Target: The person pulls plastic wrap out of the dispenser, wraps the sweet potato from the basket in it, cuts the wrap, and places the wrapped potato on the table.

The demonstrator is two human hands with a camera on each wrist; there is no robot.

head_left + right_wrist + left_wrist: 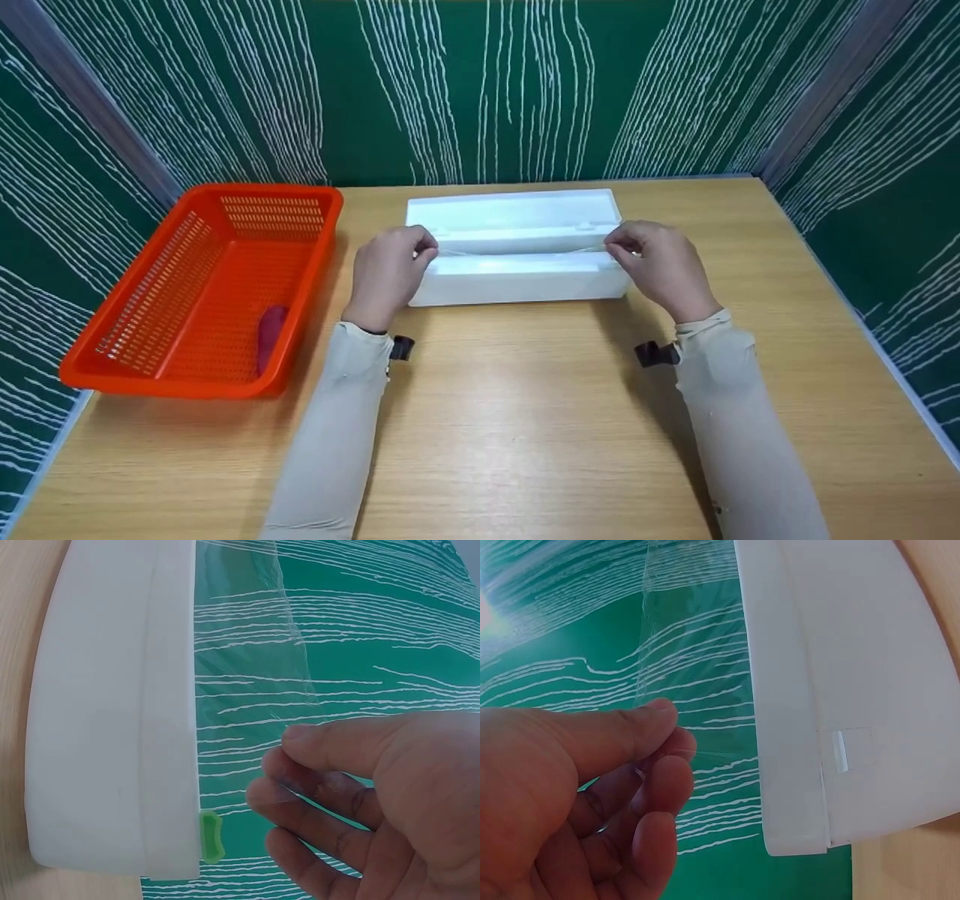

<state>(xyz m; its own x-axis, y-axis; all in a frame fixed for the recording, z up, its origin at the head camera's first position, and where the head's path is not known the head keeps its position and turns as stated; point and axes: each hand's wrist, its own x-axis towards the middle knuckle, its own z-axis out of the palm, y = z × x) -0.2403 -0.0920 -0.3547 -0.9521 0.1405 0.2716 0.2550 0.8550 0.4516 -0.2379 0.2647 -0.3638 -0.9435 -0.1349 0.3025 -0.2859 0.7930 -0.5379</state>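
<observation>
a long white plastic box with a raised lid (517, 285) sits on the pale wooden counter (480, 420), and a sheet of thin, clear plastic film (694, 637) stretches up from its edge. the left hand (386, 274) pinches the film near one corner between thumb and forefinger; the right hand (667, 262) has a like pinch near the other corner, its remaining fingers loosely bent. a small green plastic tab (211, 836) sits at the box's edge, close to the right hand.

the step in hand looks like drawing film out of the box. to do it well, both hands should lift at one pace and stay level, so that the sheet comes out square. a light sideways tension should keep the middle from sagging, yet too hard a pinch could tear a corner. film this thin will probably cling to itself, so the slack fingers are best kept off it. the box looks light and might slide or tip, so a slow, even pull seems safer than a tug.
</observation>
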